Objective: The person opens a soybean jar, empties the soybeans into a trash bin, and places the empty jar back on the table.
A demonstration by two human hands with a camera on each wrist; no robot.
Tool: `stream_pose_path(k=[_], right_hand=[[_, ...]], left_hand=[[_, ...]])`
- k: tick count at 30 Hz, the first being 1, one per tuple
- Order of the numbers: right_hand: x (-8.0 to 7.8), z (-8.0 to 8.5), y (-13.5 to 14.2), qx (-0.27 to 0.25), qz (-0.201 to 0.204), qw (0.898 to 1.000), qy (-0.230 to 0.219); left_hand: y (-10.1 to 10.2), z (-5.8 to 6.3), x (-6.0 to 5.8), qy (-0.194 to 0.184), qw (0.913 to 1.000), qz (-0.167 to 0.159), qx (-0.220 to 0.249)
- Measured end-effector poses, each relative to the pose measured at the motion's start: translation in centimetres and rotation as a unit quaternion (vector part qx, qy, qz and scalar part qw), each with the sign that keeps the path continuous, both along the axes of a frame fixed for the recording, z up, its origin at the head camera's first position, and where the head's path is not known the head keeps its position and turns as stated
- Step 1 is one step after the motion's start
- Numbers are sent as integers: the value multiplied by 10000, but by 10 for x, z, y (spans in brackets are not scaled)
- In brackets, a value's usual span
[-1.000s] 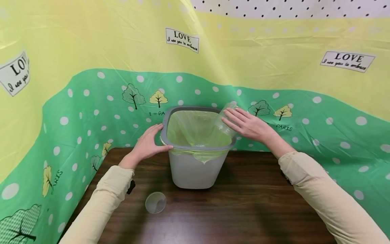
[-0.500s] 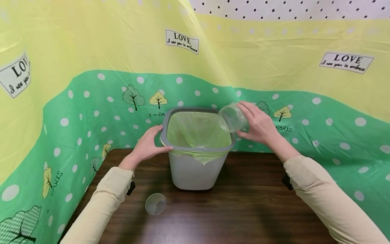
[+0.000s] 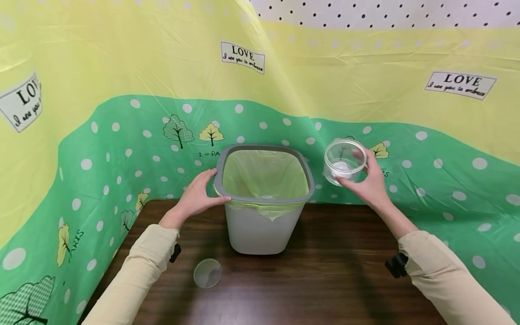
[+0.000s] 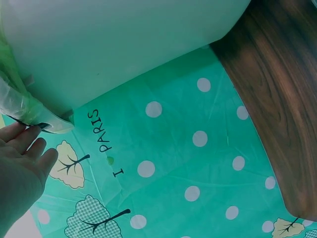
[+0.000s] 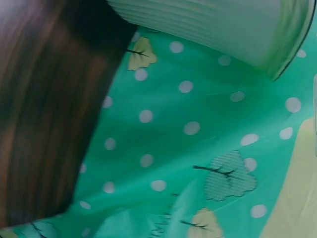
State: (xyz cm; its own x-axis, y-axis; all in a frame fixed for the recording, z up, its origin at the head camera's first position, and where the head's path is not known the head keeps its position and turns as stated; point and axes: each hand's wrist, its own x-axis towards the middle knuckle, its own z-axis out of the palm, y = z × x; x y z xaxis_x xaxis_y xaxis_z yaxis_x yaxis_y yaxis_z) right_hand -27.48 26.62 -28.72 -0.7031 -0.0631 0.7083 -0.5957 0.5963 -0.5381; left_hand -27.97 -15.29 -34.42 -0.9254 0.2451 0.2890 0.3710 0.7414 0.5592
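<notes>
A light grey trash bin point(image 3: 260, 230) with a darker grey rim ring stands on the table, lined with a pale green bag point(image 3: 264, 174). My left hand point(image 3: 195, 198) touches the rim's left corner, thumb spread along the front edge and fingers at the side; the left wrist view shows its fingertips beside the bag's edge. Right of the bin and above the table, my right hand point(image 3: 367, 180) holds a clear round plastic tub point(image 3: 344, 164) by its side, opening tilted toward me. In the right wrist view neither this hand nor most of the tub shows.
A clear round lid point(image 3: 207, 273) lies on the dark wooden table point(image 3: 325, 280), in front and left of the bin. A green and yellow printed cloth point(image 3: 122, 135) hangs behind and along both sides of the table.
My right hand has moved right, away from the bin's opening, and turned the tub from tipped over the rim to facing up toward me. My left hand stays at the rim.
</notes>
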Motion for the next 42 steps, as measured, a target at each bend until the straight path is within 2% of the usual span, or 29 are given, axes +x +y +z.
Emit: stream_pose_path(k=[4, 8, 16, 22, 29, 36, 42], right_hand=[[15, -16, 7, -193, -152, 9988, -416], [11, -53, 28, -228, -455, 9962, -706], [16, -118, 43, -296, -698, 9903, -1161], [25, -161, 41, -544, -811, 9833, -1536], [35, -213, 36, -734, -1179, 9704, -1977], [49, -254, 23, -652, -1267, 9629, -2290], [57, -275, 14, -668, -1270, 9602, -2395]], left_hand=[[0, -1, 0, -14, 10000, -2, 1], [-1, -1, 0, -34, 10000, 1, -8], [0, 0, 0, -31, 10000, -37, 18], [0, 0, 0, -67, 10000, -21, 32], [0, 0, 0, -7, 10000, -16, 29], [-1, -1, 0, -30, 10000, 18, 31], [-1, 0, 1, -58, 10000, 19, 54]])
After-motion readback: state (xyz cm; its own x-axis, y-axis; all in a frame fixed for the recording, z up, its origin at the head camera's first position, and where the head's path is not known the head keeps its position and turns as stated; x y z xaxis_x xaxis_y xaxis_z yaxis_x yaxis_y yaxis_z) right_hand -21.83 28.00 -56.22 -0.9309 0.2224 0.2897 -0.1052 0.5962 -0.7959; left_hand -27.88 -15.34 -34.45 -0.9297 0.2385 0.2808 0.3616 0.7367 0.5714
